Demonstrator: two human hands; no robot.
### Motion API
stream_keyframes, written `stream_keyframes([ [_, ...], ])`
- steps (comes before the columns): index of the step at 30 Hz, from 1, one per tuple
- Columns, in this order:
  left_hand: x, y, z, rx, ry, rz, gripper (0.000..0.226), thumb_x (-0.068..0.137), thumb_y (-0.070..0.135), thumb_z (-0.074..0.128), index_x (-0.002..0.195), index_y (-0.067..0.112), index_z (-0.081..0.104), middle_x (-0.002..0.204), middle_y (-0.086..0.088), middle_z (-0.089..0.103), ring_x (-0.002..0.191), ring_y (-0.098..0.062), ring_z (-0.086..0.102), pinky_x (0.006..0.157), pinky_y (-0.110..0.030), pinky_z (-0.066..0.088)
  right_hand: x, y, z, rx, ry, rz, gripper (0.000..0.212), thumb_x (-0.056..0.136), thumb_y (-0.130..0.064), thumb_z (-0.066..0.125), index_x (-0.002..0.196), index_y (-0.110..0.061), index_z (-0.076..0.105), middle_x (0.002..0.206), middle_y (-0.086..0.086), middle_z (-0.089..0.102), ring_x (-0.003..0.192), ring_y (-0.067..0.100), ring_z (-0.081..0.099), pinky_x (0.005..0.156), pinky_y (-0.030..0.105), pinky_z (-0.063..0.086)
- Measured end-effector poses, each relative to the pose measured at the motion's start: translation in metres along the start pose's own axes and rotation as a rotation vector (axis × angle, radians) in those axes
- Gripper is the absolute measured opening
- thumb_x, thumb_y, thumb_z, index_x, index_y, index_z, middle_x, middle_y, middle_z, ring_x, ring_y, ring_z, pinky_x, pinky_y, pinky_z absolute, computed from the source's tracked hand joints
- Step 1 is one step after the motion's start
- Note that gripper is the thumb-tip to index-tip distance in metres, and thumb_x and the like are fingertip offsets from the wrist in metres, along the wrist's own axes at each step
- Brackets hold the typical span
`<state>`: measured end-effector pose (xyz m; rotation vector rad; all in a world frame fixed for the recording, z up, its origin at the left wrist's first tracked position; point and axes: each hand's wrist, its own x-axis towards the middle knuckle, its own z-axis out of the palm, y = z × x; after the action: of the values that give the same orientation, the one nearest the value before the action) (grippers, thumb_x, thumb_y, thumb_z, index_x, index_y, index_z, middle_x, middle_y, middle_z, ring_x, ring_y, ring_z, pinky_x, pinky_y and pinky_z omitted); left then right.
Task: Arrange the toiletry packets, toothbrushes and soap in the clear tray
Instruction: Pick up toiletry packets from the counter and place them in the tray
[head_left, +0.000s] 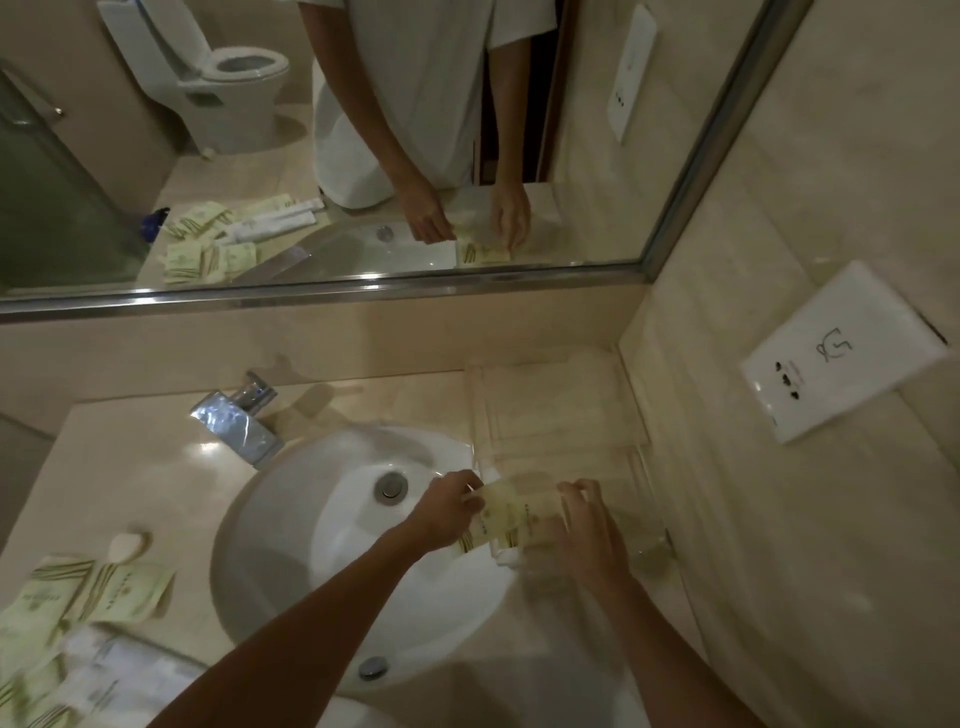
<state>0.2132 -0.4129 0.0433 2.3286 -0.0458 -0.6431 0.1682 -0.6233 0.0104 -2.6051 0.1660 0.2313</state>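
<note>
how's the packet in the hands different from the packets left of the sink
The held packet is a single one, gripped at both ends by the left hand and right hand over the clear tray. The loose packets lie overlapping, untouched, on the counter. All show the same pale green print.

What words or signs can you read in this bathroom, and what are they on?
White wall plate: a drawn line symbol, no readable words; the small print under it is too blurred.
Packet held in both hands: print too blurred to read.
Packets left of the sink: print too blurred to read.
</note>
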Motion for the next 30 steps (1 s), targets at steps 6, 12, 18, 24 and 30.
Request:
stream_keyframes([
  [6,0.024,0.030,0.037,0.082,-0.038,0.134,0.020,0.094,0.019,0.051,0.112,0.017,0.057,0.105,-0.010,0.067,0.091,-0.026,0.063,0.083,-0.039,0.052,0.002,0.023,-0.020,-0.007,0.098,0.128,0.025,0.086,-0.012,0.056,0.110,-0.016,0.058,0.120,0.005,0.050,0.096,0.027,0.063,0.078,0.034,0.048],
  [12,0.047,0.037,0.054,0.258,-0.137,0.178,0.034,0.092,0.004,0.043,0.123,0.016,0.051,0.120,-0.010,0.060,0.111,-0.027,0.054,0.094,-0.043,0.045,0.006,0.034,-0.022,0.033,0.132,0.168,0.025,0.081,-0.003,0.061,0.103,-0.014,0.061,0.112,0.007,0.054,0.091,0.029,0.063,0.072,0.035,0.048],
  [18,0.048,0.019,0.061,0.437,-0.081,0.272,0.039,0.090,0.000,0.049,0.127,0.012,0.049,0.126,-0.011,0.048,0.114,-0.027,0.044,0.097,-0.038,0.041,0.015,0.030,-0.026,0.050,0.130,0.226,0.021,0.082,-0.013,0.057,0.102,-0.020,0.059,0.113,0.003,0.051,0.088,0.027,0.062,0.071,0.036,0.048],
  [24,0.044,0.013,0.058,0.420,-0.039,0.318,0.039,0.090,0.003,0.052,0.128,0.008,0.051,0.127,-0.013,0.050,0.114,-0.028,0.046,0.098,-0.038,0.045,0.022,0.021,-0.028,0.013,0.075,0.247,0.019,0.085,-0.016,0.054,0.103,-0.022,0.058,0.114,0.000,0.050,0.090,0.024,0.061,0.071,0.032,0.044],
  [30,0.035,0.005,0.035,0.252,-0.008,0.384,0.032,0.083,0.008,0.059,0.115,0.012,0.057,0.116,-0.009,0.053,0.108,-0.024,0.046,0.093,-0.033,0.043,0.026,0.002,-0.031,-0.006,0.031,0.166,0.017,0.088,-0.016,0.053,0.103,-0.022,0.058,0.112,-0.001,0.054,0.090,0.021,0.061,0.073,0.031,0.048],
])
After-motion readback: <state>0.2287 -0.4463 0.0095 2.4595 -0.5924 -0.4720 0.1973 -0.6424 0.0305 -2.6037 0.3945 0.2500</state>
